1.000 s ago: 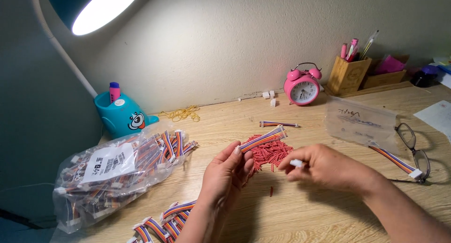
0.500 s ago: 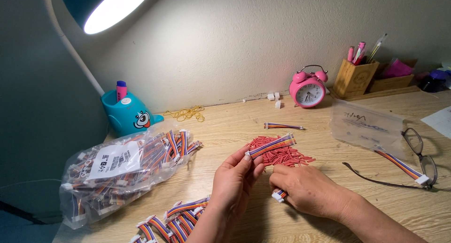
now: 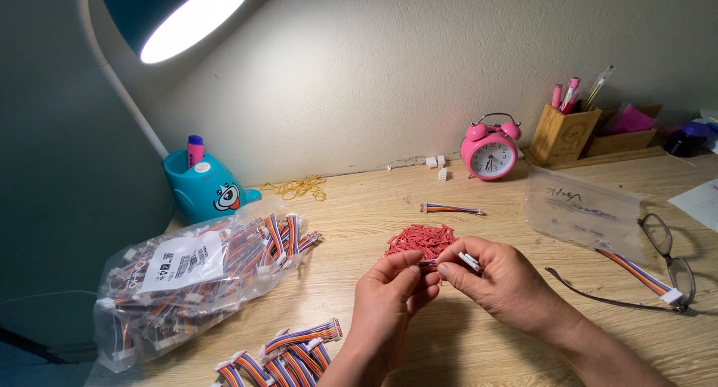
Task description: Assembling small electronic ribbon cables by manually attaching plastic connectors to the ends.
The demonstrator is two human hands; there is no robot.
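a short rainbow ribbon cable (image 3: 449,263) is pinched by left hand (image 3: 389,297) and right hand (image 3: 497,282) (fingertips closed), steadied above the red connector pile (image 3: 419,240).

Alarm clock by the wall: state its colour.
Pink, with a white face; the alarm clock shows in the head view.

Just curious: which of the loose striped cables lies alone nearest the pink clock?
The short striped cable, lying flat by itself just below the pink clock; the others sit farther off.

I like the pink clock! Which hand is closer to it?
Right. The right hand lies below the pink alarm clock; the left hand is farther toward the bag side.
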